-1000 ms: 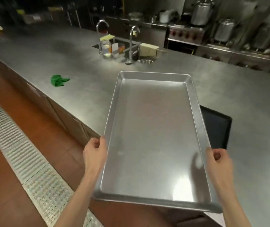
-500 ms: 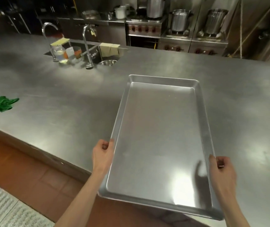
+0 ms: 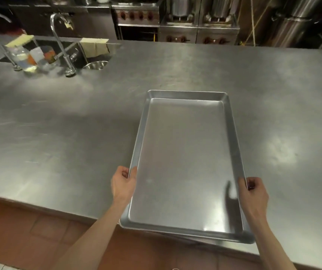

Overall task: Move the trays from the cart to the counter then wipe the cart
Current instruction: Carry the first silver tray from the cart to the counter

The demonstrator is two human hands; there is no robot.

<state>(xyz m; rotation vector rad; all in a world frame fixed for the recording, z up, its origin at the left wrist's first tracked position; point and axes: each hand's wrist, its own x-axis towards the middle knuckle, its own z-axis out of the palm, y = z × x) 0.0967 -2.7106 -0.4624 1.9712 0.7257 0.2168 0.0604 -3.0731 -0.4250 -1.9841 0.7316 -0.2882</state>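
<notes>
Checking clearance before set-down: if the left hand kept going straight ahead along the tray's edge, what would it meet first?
Nothing close: beyond the left hand gripping the tray lies bare counter; depth is uncertain.

left hand [image 3: 124, 184]: forearm extended from 7 o'clock, fingers curled over the left rim of the tray [image 3: 185, 162], thumb laid on top. right hand [image 3: 254, 191]: forearm extended from 5 o'clock, fingers curled round the right rim, knuckles raised.

No readable text, labels, brands or nos. anywhere. Bottles [image 3: 33, 58] by the sink, upper left of frame, carry labels, but too blurred to read.
</notes>
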